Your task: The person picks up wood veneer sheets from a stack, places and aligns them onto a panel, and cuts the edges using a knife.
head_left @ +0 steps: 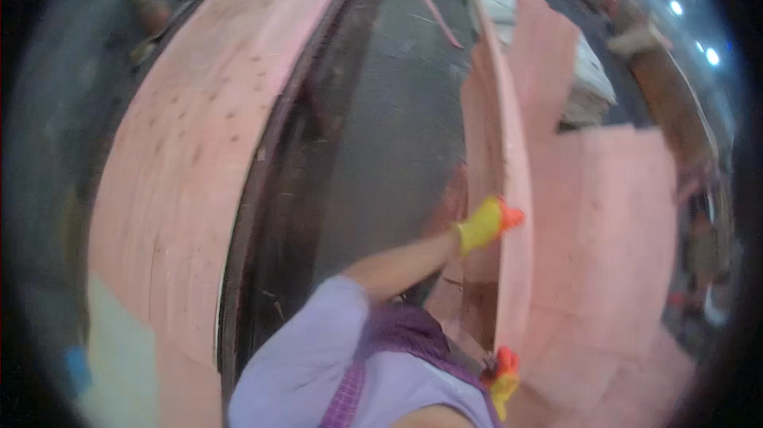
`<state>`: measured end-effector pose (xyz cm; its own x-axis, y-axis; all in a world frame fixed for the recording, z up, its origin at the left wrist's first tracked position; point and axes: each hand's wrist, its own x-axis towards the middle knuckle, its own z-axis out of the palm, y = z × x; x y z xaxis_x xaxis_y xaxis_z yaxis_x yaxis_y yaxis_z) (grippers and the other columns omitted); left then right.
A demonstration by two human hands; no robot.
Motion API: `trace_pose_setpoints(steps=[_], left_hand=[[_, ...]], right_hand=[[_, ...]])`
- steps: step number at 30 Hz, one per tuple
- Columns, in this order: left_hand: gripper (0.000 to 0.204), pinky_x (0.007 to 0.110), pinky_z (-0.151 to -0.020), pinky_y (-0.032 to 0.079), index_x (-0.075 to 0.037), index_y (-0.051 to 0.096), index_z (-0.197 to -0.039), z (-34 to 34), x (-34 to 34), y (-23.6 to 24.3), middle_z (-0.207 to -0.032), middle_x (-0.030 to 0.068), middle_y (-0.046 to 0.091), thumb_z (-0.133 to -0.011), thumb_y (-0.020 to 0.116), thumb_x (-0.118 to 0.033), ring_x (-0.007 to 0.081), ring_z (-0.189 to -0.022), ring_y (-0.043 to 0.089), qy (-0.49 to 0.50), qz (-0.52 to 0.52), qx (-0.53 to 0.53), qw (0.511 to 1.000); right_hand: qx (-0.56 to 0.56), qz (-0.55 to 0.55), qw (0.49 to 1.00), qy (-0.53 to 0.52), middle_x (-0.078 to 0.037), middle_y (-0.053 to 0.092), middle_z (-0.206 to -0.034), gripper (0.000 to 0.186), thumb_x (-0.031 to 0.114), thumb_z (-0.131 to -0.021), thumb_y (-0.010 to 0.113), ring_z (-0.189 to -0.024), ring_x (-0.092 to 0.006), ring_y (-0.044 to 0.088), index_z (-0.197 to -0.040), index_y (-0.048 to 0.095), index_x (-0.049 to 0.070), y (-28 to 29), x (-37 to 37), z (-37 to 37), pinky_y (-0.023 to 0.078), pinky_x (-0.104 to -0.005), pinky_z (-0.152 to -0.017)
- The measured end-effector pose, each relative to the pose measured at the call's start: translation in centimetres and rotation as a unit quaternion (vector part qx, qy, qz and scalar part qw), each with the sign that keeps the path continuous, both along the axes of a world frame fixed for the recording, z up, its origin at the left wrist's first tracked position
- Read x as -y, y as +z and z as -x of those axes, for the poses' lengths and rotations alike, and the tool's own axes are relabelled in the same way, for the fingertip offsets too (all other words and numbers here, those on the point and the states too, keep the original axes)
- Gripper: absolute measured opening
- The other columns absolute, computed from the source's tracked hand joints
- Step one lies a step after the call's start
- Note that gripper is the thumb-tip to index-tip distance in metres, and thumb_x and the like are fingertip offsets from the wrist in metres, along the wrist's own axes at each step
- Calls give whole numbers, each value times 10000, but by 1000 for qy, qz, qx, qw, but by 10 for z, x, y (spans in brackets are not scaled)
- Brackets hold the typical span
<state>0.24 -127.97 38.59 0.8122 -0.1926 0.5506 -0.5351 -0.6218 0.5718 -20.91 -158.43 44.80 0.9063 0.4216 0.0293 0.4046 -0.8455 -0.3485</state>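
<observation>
A long pink wooden sheet (517,285) runs away from me on the right, its long edge raised. My left hand (493,220), in a yellow glove with orange fingertips, is closed on that edge near the middle. My right hand (502,380), gloved the same way, grips the sheet lower down, close to my body at the bottom. More broad pink sheets (604,237) lie just right of it, with ragged, overlapping edges.
A long pink-topped stack (191,134) fills the left, beside a dark metal rail (280,158). A grey floor (381,110) with loose scraps shows between. A pale stack (592,78) stands at the back right, a brown board (668,94) beyond it.
</observation>
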Motion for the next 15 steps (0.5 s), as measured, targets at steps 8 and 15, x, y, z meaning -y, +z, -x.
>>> trace_pose_setpoints(steps=[8,15], left_hand=[[75,402,-611,356,-155,410,-764,12,0,-9,-706,75,400,-820,455,-133,243,-675,479,270,-392,103,873],[150,383,-529,342,-120,346,-731,61,-71,58,-642,44,322,-765,483,-69,210,-559,384,359,-355,123,854]], right_hand=[[105,-84,986,104,-118,502,-767,324,90,-675,616,-698,-276,487,-984,522,58,-110,34,-2,421,-378,-615],[-10,57,984,168,-43,486,-609,119,128,-674,588,-596,-206,467,-701,478,94,-55,-39,-32,377,-333,-535]])
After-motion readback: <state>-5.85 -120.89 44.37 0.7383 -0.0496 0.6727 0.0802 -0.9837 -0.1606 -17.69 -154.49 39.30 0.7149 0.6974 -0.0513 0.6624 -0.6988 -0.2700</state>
